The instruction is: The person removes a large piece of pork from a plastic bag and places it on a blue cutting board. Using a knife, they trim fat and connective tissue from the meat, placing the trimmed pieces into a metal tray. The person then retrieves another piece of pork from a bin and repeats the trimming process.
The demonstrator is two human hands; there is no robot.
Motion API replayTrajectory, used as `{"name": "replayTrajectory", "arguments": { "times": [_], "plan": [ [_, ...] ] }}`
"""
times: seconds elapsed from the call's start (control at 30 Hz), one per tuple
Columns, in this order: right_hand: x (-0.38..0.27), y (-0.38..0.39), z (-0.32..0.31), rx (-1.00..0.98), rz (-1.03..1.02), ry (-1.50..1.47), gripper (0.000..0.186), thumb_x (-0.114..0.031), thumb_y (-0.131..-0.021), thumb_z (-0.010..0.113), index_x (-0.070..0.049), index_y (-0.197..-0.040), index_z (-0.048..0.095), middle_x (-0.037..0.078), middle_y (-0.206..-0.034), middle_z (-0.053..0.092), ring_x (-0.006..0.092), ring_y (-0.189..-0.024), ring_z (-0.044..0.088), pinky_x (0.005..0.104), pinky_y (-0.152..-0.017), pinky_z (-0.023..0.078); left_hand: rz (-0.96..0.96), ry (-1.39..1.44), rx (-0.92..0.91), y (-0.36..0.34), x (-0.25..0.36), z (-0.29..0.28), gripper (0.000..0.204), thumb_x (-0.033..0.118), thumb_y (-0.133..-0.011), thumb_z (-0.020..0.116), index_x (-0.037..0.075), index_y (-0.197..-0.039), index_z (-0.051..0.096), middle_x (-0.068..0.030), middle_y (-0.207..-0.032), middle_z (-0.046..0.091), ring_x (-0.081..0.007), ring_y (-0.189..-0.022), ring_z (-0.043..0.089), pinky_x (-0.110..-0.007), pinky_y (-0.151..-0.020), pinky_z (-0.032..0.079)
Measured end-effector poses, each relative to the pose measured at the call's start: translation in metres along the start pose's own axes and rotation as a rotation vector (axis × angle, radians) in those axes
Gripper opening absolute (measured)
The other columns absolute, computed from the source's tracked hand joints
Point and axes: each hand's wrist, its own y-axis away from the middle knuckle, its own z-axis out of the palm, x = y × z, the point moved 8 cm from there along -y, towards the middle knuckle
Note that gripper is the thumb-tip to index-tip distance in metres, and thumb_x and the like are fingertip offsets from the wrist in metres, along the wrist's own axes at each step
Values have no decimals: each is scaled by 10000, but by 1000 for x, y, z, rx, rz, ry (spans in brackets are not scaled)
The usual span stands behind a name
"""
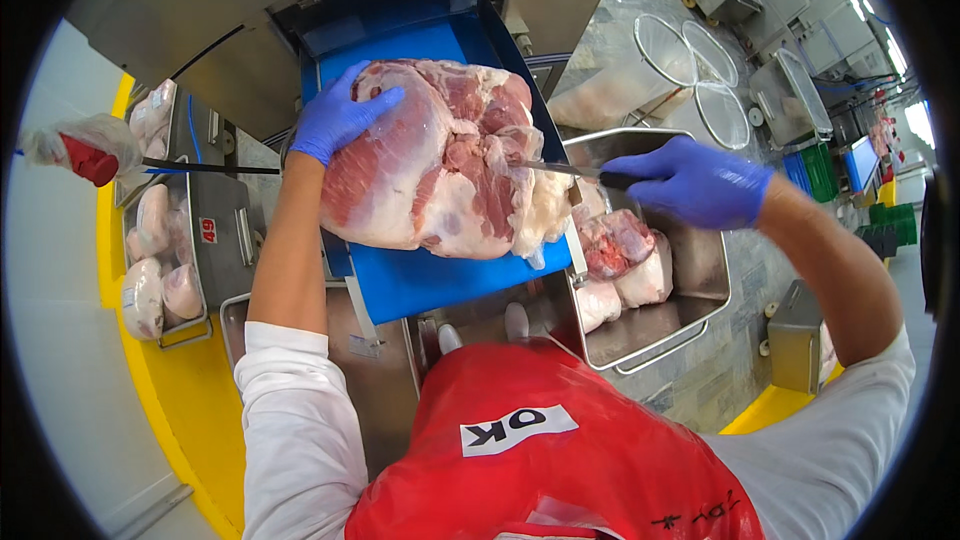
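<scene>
A large slab of raw meat (pixel 400 180), red with pale fat, rests on a blue conveyor belt (pixel 450 285) in front of me. My left hand (pixel 345 115), in a blue glove, lies on its far left part with the fingers apart, pressing on the surface. In my right hand (pixel 700 183), also gloved, is a knife (pixel 565 169), its dark handle wrapped by my fingers. The blade points left and meets the meat's right side, where loose fat hangs; its tip is hard to make out against the flesh.
Right of the belt stands a steel bin (pixel 712 285) with meat chunks inside. Steel bins at the left hold pale meat pieces (pixel 150 285). A steel machine (pixel 200 30) rises behind the belt. Bag-lined hoops (pixel 665 50) stand farther right. A dark rod (pixel 210 169) juts in from the left.
</scene>
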Motion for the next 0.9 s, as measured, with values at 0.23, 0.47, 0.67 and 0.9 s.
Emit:
{"name": "replayTrajectory", "arguments": {
  "times": [0.23, 0.47, 0.67, 0.9],
  "plan": [
    [41, 1, 115, 543, -131, -112, 486, -143, -1016, 670, -82, -1495, 614, 222, -1117, 764, 369, -1031, 748, 414, -915, 557, -91, -134, 102, 4, -9, -6, 979, 809, -814, 707, 199, -1562, 541, -253, -1439, 644, -428, -1340, 623, -491, -1152, 475],
    [73, -24, 223, 742, -218, -524, 541, -80, -1054, 638, -65, -1580, 512, 211, -1369, 717, 276, -1201, 741, 355, -995, 569, -92, -175, 90, -3, -9, -3, 1005, 847, -824, 659, 206, -1583, 513, -243, -1463, 639, -418, -1350, 621, -477, -1159, 467],
    [77, -62, 289, 940, -178, -699, 567, -67, -1047, 640, -45, -1593, 487, 226, -1394, 700, 246, -1239, 719, 346, -1016, 552, -166, -76, 36, 9, -20, 1, 999, 798, -862, 675, 151, -1601, 491, -198, -1524, 616, -370, -1396, 601, -433, -1169, 459],
    [58, -103, 334, 1019, -190, -838, 657, -79, -1067, 582, -26, -1669, 323, 279, -1537, 566, 343, -1388, 617, 392, -1088, 511, -152, -23, 37, 7, -26, 4, 990, 771, -872, 695, 137, -1603, 490, -195, -1516, 624, -343, -1400, 603, -407, -1176, 448]
  ]
}}
